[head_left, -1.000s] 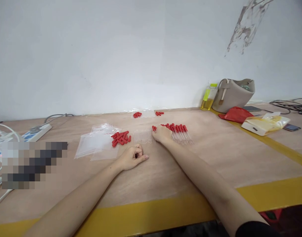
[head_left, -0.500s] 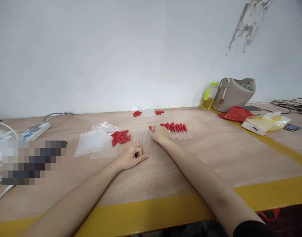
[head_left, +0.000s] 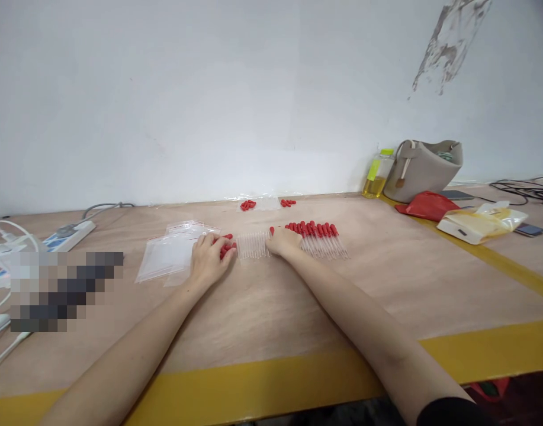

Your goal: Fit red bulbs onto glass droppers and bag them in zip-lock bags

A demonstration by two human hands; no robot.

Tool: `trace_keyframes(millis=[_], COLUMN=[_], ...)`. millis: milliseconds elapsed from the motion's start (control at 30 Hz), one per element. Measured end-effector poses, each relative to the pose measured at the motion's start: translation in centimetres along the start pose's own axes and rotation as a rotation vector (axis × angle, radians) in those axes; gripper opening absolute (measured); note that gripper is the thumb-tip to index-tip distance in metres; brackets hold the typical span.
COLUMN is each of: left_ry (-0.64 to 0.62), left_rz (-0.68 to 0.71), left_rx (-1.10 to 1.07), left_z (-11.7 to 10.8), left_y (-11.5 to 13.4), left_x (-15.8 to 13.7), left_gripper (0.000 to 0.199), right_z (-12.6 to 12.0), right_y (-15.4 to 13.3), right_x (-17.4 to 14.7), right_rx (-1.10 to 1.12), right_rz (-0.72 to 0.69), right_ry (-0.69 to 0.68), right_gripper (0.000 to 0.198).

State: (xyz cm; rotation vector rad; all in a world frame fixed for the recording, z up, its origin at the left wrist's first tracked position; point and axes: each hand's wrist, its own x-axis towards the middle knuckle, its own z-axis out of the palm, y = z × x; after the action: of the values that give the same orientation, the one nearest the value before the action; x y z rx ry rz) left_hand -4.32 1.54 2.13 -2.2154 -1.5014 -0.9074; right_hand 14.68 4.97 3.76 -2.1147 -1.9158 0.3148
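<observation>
My left hand (head_left: 210, 258) rests over the pile of red rubber bulbs (head_left: 227, 248), fingers apart and curved around them, covering part of the pile. Right of it lies a row of clear, thin dropper tubes (head_left: 252, 244) without bulbs. My right hand (head_left: 284, 241) is closed at the right end of that row, pinching a dropper whose red bulb (head_left: 272, 230) shows past the fingers; the rest of it is hidden. Beyond that hand, several droppers with red bulbs (head_left: 313, 228) lie side by side, their clear tubes pointing toward me.
Clear zip bags (head_left: 164, 255) lie left of the pile. Small groups of red bulbs (head_left: 248, 205) sit on plastic near the wall. A power strip (head_left: 71, 235) is at left; a bottle (head_left: 376, 174), a grey bag (head_left: 424, 171) and a red pouch (head_left: 426, 205) stand at right.
My left hand has moved from the bare table up and left onto the red bulbs, its fingers opening from a curl. My right hand has shifted slightly left along the row.
</observation>
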Motion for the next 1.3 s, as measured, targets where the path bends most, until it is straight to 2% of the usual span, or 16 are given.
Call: trace_keyframes(millis=[100,333,467,567,633,733,833,900,1033,1100,1200,1300], left_ry=[-0.035,-0.049,0.041,0.111,0.042,-0.205,-0.379,-0.407,-0.352,-0.348,-0.382,-0.369], left_rz=[-0.017,0.007,-0.05,-0.025,0.075,0.194,0.162,0.109,0.027,0.0,-0.039,-0.042], left_rx=[0.102,0.161,0.097,-0.097,-0.286,-0.497,-0.605,-0.616,-0.557,-0.549,-0.622,-0.677], left_z=[0.1,1.1,0.6,-0.4,-1.0,-1.6,-1.5,-1.2,-0.2,0.3,0.8,0.9], left_y=[-1.0,-0.6,-0.2,0.9,2.2,4.3,5.9,6.6,7.2,7.2,6.9,6.7], left_x=[0.3,0.2,0.2,-0.2,-0.7,-1.8,-2.6,-2.8,-2.7,-2.7,-2.8,-2.9], left_gripper=[0.02,0.02,0.02,0.019,0.017,0.013,0.007,0.005,0.023,0.025,0.02,0.028], right_z=[-0.3,-1.4,-3.0,-3.6,-3.4,-2.6,-1.8,-1.4,-0.9,-0.7,-0.5,-0.2], right_y=[0.3,1.8,4.0,6.7,8.5,10.5,11.4,11.4,10.8,10.5,10.2,10.0], right_x=[0.0,-0.4,-1.1,-1.9,-2.5,-4.0,-5.7,-6.6,-7.6,-7.9,-8.1,-8.4], right_rx=[0.006,0.046,0.128,0.191,0.303,0.401,0.342,0.324,0.311,0.293,0.282,0.295], right_rz=[-0.007,-0.037,-0.097,-0.14,-0.23,-0.458,-0.579,-0.62,-0.69,-0.716,-0.747,-0.757], right_ry=[-0.016,-0.052,-0.02,0.029,0.093,0.191,0.207,0.196,0.204,0.193,0.162,0.165], right_gripper=[0.03,0.029,0.034,0.032,0.029,0.032,0.034,0.03,0.022,0.021,0.021,0.021])
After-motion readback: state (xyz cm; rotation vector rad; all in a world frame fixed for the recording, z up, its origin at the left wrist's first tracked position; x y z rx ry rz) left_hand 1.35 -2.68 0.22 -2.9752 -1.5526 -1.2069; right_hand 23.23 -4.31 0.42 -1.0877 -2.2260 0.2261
